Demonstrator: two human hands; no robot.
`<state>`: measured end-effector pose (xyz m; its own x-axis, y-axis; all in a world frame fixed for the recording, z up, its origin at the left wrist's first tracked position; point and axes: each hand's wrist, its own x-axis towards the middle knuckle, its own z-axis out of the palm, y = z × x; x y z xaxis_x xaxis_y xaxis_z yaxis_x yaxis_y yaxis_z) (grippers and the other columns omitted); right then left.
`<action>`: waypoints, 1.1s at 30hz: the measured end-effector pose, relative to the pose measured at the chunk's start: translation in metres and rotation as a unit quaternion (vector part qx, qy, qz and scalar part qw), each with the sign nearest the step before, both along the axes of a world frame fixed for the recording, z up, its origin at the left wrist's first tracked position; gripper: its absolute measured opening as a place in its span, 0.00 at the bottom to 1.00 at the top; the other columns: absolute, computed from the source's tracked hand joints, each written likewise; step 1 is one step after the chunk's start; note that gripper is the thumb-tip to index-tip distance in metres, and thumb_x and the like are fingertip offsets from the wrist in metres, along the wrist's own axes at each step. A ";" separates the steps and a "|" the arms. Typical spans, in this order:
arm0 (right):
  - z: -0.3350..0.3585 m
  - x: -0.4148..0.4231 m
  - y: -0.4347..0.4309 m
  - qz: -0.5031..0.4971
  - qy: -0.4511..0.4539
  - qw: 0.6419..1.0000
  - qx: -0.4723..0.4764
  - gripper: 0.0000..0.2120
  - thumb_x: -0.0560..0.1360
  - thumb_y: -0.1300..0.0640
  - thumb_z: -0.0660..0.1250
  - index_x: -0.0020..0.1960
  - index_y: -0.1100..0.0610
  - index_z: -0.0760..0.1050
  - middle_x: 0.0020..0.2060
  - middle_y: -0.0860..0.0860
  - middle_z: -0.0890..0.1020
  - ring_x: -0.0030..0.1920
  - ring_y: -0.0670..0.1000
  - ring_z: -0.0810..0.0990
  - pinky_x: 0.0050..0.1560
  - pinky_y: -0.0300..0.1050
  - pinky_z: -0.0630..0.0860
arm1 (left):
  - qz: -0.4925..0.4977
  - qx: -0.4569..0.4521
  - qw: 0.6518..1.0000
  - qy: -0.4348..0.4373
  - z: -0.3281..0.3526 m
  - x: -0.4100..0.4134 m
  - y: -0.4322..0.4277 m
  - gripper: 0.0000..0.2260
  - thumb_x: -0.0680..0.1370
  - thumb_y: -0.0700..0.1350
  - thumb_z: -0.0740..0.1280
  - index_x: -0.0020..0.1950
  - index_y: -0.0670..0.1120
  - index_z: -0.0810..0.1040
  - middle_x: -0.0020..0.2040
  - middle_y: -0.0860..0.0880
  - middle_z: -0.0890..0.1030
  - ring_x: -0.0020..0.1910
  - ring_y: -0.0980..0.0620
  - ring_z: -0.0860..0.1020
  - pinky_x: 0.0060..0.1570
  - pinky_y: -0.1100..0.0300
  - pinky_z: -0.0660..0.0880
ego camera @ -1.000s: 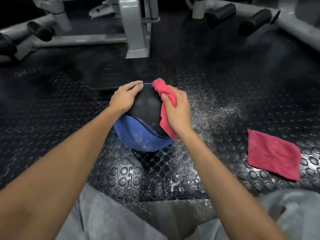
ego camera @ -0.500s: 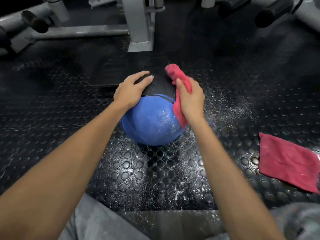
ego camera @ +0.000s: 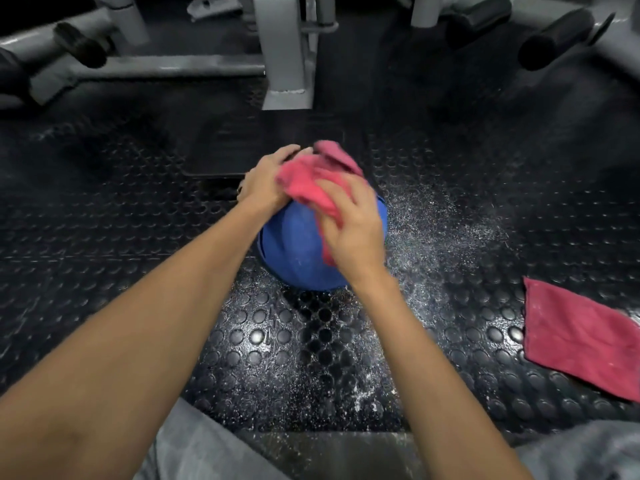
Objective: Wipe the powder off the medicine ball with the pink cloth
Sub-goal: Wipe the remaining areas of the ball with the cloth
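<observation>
The medicine ball [ego camera: 298, 251] sits on the black studded rubber floor [ego camera: 263, 344], just ahead of the person's knees and near the middle of the view. Its near side shows blue, with a few pale specks on the skin. The pink cloth [ego camera: 308, 183] lies bunched over the top of the ball, its folds rising in a loose peak at the far side.

The right hand [ego camera: 353, 230] lies on the ball's upper right, back of the hand to the camera, with its fingers curled into the cloth and grasping it. A strip of the cloth hangs down below the palm against the blue surface. The hand is a little blurred. The left hand [ego camera: 263, 183] rests on the ball's upper left with its fingers stretched fairly straight over the top, gripping nothing. The cloth overlaps its fingertips.

White powder [ego camera: 436, 237] is scattered over the floor to the right of the ball and, more thinly, in front of it. Well apart from the ball, at the right edge, a second cloth [ego camera: 578, 341] of the same colour lies spread flat on the floor. Beyond the ball stands a grey machine frame [ego camera: 284, 64], with black foam rollers [ego camera: 557, 36] at the upper right. Grey trousers [ego camera: 207, 455] fill the bottom edge.
</observation>
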<state>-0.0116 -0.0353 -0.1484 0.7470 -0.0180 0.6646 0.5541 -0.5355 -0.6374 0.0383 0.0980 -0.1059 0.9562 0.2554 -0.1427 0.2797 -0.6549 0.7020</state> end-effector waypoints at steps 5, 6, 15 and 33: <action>-0.035 -0.027 -0.024 -0.133 0.260 0.906 0.307 0.12 0.77 0.58 0.62 0.56 0.65 0.75 0.54 0.58 0.75 0.51 0.50 0.75 0.60 0.52 0.72 | 0.032 -0.004 0.999 -0.038 0.003 0.000 -0.008 0.24 0.70 0.70 0.56 0.64 0.65 0.71 0.66 0.54 0.74 0.65 0.44 0.70 0.66 0.46 0.64; -0.028 -0.026 -0.024 -0.141 0.266 0.900 0.315 0.13 0.77 0.57 0.61 0.56 0.64 0.75 0.54 0.57 0.75 0.52 0.51 0.76 0.60 0.52 0.72 | 0.033 -0.001 0.999 -0.040 0.001 0.000 -0.009 0.23 0.71 0.69 0.56 0.64 0.65 0.71 0.66 0.54 0.74 0.66 0.44 0.70 0.66 0.45 0.64; 0.058 -0.006 -0.044 -0.128 0.089 0.932 0.327 0.11 0.72 0.51 0.66 0.54 0.49 0.76 0.62 0.54 0.75 0.62 0.49 0.74 0.65 0.46 0.68 | 0.049 0.013 0.998 -0.045 0.000 -0.006 -0.009 0.23 0.75 0.67 0.54 0.67 0.63 0.68 0.69 0.53 0.70 0.68 0.43 0.66 0.66 0.43 0.62; 0.023 -0.011 0.013 -0.036 0.095 0.981 0.165 0.09 0.74 0.61 0.65 0.52 0.58 0.80 0.49 0.52 0.77 0.53 0.46 0.74 0.57 0.27 0.64 | 0.107 0.013 0.993 -0.054 -0.002 -0.010 -0.020 0.23 0.74 0.67 0.54 0.67 0.62 0.69 0.68 0.52 0.72 0.67 0.44 0.68 0.65 0.42 0.64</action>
